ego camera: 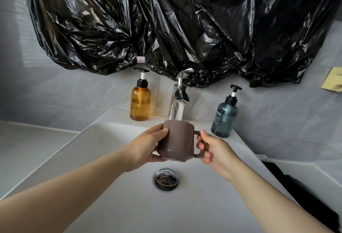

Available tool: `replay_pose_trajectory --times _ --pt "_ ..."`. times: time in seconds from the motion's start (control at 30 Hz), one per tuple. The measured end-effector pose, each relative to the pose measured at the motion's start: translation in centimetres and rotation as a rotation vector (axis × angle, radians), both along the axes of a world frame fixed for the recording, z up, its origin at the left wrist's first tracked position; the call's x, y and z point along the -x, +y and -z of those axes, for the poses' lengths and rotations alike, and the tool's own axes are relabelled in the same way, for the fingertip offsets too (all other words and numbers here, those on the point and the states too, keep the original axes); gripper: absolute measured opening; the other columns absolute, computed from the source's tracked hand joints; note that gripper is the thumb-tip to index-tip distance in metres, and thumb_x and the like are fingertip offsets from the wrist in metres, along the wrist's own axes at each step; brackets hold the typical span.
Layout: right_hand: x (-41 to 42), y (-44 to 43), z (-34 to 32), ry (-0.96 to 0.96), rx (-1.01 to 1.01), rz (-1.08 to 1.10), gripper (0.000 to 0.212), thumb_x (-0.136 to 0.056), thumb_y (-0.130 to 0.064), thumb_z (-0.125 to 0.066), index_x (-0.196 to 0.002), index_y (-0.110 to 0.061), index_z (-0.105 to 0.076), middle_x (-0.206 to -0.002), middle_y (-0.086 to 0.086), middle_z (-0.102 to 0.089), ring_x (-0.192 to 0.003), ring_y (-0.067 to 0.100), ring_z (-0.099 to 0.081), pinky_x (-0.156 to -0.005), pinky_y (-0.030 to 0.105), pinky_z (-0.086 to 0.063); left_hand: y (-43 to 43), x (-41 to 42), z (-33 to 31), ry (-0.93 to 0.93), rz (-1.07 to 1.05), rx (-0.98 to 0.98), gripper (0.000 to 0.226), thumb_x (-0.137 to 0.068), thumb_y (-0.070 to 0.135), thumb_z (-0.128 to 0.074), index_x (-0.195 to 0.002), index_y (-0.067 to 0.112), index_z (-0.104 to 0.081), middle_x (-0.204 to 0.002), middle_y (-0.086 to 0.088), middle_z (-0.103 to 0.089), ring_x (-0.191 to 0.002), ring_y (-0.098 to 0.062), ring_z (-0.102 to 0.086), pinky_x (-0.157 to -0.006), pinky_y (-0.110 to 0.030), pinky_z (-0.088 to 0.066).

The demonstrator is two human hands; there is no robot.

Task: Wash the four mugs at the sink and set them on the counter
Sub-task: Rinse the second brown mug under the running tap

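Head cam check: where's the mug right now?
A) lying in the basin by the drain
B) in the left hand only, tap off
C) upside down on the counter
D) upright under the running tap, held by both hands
D: the brown mug is upright under the running faucet, with the left hand wrapped round its body and the right hand holding its handle.

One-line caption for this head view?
Left hand and right hand hold a glossy brown mug upright under the running chrome tap, over the white sink basin.
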State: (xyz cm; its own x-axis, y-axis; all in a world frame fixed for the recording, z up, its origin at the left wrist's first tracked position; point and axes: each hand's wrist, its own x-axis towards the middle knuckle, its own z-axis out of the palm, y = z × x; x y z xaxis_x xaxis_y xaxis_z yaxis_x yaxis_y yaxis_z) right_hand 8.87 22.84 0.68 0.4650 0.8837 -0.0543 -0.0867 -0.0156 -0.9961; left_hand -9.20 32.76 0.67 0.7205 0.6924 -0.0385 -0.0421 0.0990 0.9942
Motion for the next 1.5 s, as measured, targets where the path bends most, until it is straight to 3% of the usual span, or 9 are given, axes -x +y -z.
replay_pose_trajectory --times 0.1,0.23,0.4,0.57,0.73,0.83,1.1,1.3,1.5 --pt "0.6 0.0 0.2 0.023 0.026 -0.084 0.028 -0.103 -0.031 -0.043 -0.08 -0.015 -0.049 -0.059 -0.002 -0.05 -0.044 0.008 -0.031 -0.043 0.017 -0.027 0.3 0.4 -0.2 0.022 -0.019 -0.134 0.02 -0.1 0.039 -0.054 -0.119 0.04 -0.059 -0.119 0.0 -0.067 -0.106 -0.019 -0.066 -0.095 -0.042 -0.056" --pt "1.4 0.1 0.6 0.003 0.011 -0.202 0.026 -0.104 -0.024 -0.04 -0.082 -0.012 -0.048 -0.069 0.006 -0.059 -0.052 0.015 -0.04 -0.052 0.023 -0.035 1.0 1.7 -0.5 0.067 -0.045 -0.337 0.054 -0.072 0.058 -0.066 -0.124 0.045 -0.056 -0.119 0.006 -0.067 -0.11 -0.014 -0.066 -0.096 -0.036 -0.055" --pt "1.6 0.2 1.3 -0.091 -0.039 -0.285 0.022 -0.105 -0.016 -0.038 -0.087 -0.008 -0.048 -0.087 0.009 -0.065 -0.068 0.02 -0.053 -0.071 0.032 -0.047 1.8 2.9 -1.3 0.064 0.047 -0.358 0.056 -0.094 0.028 -0.066 -0.142 0.045 -0.042 -0.135 0.017 -0.054 -0.116 -0.001 -0.057 -0.081 -0.021 -0.057" --pt "1.8 0.3 1.5 -0.258 -0.084 -0.23 0.019 -0.105 -0.011 -0.038 -0.1 -0.002 -0.054 -0.095 0.009 -0.063 -0.076 0.019 -0.057 -0.078 0.031 -0.051 1.4 3.2 -1.8 0.078 0.064 -0.394 0.056 -0.086 0.058 -0.063 -0.136 0.059 -0.038 -0.133 0.032 -0.046 -0.124 0.001 -0.048 -0.091 -0.031 -0.056" --pt "1.3 0.4 1.1 -0.56 -0.136 -0.046 0.013 -0.101 -0.011 -0.047 -0.1 -0.007 -0.059 -0.101 0.014 -0.066 -0.081 0.014 -0.059 -0.083 0.032 -0.051 1.6 2.8 -1.4 0.107 0.004 -0.479 0.051 -0.1 0.041 -0.051 -0.141 0.063 -0.031 -0.148 0.027 -0.034 -0.132 -0.01 -0.042 -0.097 -0.039 -0.054" --pt "0.8 0.2 0.5 -0.797 -0.171 0.079 0.011 -0.099 -0.015 -0.052 -0.092 -0.008 -0.056 -0.081 0.007 -0.059 -0.075 0.014 -0.053 -0.073 0.029 -0.043 1.8 2.7 -1.0 0.16 0.042 -0.485 0.058 -0.099 0.041 -0.051 -0.143 0.065 -0.022 -0.154 0.021 -0.03 -0.136 -0.016 -0.042 -0.093 -0.033 -0.057" --pt "1.2 0.0 -1.1 -1.361 -0.248 0.257 0.012 -0.094 -0.024 -0.058 -0.087 -0.015 -0.056 -0.083 -0.007 -0.057 -0.083 0.017 -0.051 -0.071 0.032 -0.039 1.4 1.7 0.0 0.191 0.112 -0.198 0.054 -0.098 0.034 -0.057 -0.146 0.045 -0.034 -0.138 0.009 -0.056 -0.116 -0.024 -0.064 -0.092 -0.042 -0.058" --pt "0.2 -0.4 -0.8 -0.917 -0.016 0.118 0.018 -0.094 -0.03 -0.058 -0.077 -0.025 -0.063 -0.075 -0.009 -0.062 -0.077 0.012 -0.056 -0.068 0.029 -0.042 1.4 1.5 0.1 0.113 0.068 0.074 0.058 -0.091 0.027 -0.066 -0.142 0.017 -0.043 -0.13 -0.013 -0.06 -0.098 -0.035 -0.072 -0.078 -0.044 -0.062" --pt "1.3 0.8 -0.5 -0.611 -0.08 0.228 0.028 -0.095 -0.026 -0.059 -0.069 -0.015 -0.056 -0.058 -0.011 -0.048 -0.061 0.012 -0.044 -0.062 0.029 -0.035 1.3 1.4 0.8 0.177 0.156 0.014 0.063 -0.08 0.05 -0.075 -0.124 0.008 -0.061 -0.127 -0.023 -0.064 -0.103 -0.035 -0.07 -0.094 -0.051 -0.055"
